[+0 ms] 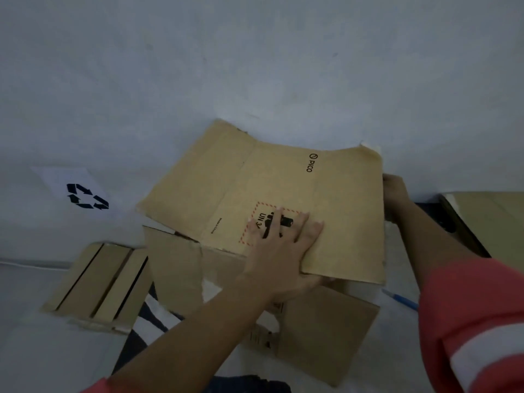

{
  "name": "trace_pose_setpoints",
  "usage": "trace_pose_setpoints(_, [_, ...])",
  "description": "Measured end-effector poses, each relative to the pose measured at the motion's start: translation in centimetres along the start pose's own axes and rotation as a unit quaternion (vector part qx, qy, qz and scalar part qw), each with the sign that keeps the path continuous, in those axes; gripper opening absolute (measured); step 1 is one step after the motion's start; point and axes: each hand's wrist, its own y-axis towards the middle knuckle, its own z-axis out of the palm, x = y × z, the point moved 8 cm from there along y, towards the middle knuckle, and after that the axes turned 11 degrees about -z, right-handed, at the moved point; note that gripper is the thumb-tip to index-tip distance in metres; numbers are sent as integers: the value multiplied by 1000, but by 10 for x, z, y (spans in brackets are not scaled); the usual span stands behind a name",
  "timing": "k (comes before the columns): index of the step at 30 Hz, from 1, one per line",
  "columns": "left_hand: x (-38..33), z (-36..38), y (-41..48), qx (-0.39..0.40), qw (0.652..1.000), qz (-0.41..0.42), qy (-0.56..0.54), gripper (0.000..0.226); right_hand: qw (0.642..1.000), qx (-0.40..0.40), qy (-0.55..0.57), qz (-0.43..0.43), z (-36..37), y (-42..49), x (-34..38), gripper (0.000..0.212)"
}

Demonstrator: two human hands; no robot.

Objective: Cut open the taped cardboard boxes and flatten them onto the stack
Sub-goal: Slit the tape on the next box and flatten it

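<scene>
A flattened brown cardboard box (283, 188) printed with "PICO" and a red dashed label leans against the pale wall, on top of other flattened cardboard (326, 330). My left hand (283, 245) lies flat on its lower middle, fingers spread over the label, thumb curled under the lower edge. My right hand (394, 191) grips the box's right edge, fingers mostly hidden behind it. Both arms wear pink sleeves.
A blue pen-like tool (401, 300) lies on the floor at the right. Folded cardboard pieces (96, 287) lean at the left below a recycling sign (85, 195) on the wall. Another cardboard box (487, 219) sits at the far right.
</scene>
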Motion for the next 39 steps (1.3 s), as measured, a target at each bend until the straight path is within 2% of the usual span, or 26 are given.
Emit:
trace_pose_setpoints(6, [3, 78, 3, 68, 998, -17, 3, 93, 998, 12, 37, 48, 21, 4, -37, 24])
trace_pose_setpoints(9, [6, 111, 9, 104, 994, -26, -7, 92, 996, 3, 47, 76, 41, 9, -55, 25])
trace_pose_setpoints(11, [6, 131, 16, 133, 991, -29, -11, 103, 992, -3, 76, 98, 57, 13, -65, 28])
trace_pose_setpoints(14, [12, 159, 27, 174, 984, -44, -3, 118, 984, 20, 106, 141, 86, 13, -86, 44])
trace_pose_setpoints(17, [17, 186, 33, 216, 974, -61, 0, 114, 995, 63, -12, 80, 103, 5, -103, 55])
trace_pose_setpoints(18, [18, 191, 34, 220, 973, -65, -1, 110, 993, 73, -63, 62, 105, -1, -114, 66])
trace_pose_setpoints(20, [17, 195, 35, 214, 975, -63, 5, 107, 983, 91, -148, 64, 107, -21, -134, 86])
trace_pose_setpoints(21, [17, 195, 36, 208, 976, -58, 16, 107, 975, 98, -184, 73, 107, -33, -144, 90])
trace_pose_setpoints(25, [17, 195, 39, 201, 977, -41, 54, 110, 913, 128, -385, 38, 119, -94, -160, 70])
trace_pose_setpoints(28, [30, 185, 46, 179, 983, -42, 19, 101, 891, 104, -442, 26, 127, -118, -158, 63])
trace_pose_setpoints(31, [73, 162, 57, 97, 989, -99, -53, 68, 885, 106, -451, 37, 129, -118, -159, 60])
trace_pose_setpoints(33, [108, 158, 59, 84, 984, -136, -74, 55, 882, 91, -460, 43, 128, -120, -156, 61])
trace_pose_setpoints(35, [143, 155, 55, 82, 973, -188, -105, 53, 879, 43, -470, 72, 122, -126, -151, 64])
trace_pose_setpoints(37, [182, 153, 46, 72, 949, -275, -136, 57, 876, 10, -468, 117, 117, -132, -148, 71])
trace_pose_setpoints(39, [215, 156, 32, 89, 909, -376, -157, 90, 879, 1, -455, 141, 115, -140, -146, 75])
